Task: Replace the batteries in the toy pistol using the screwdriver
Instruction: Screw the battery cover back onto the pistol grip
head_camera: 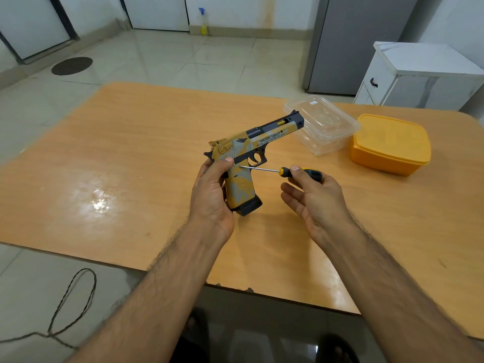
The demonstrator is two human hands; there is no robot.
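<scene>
My left hand (212, 195) grips the handle of a yellow-and-grey toy pistol (251, 150), held above the table with its barrel pointing up and to the right. My right hand (314, 197) pinches the black-and-yellow handle of a small screwdriver (285, 171) between thumb and forefinger, the other fingers spread. The screwdriver's thin metal shaft lies level and its tip touches the upper part of the pistol's grip, just below the trigger guard.
On the orange wooden table (131, 158), a clear plastic container (332, 127) sits behind the pistol's barrel and a yellow lidded box (390, 142) to its right. A white cabinet (419, 74) and grey fridge (353, 43) stand beyond. A cable (73, 302) lies on the floor, left.
</scene>
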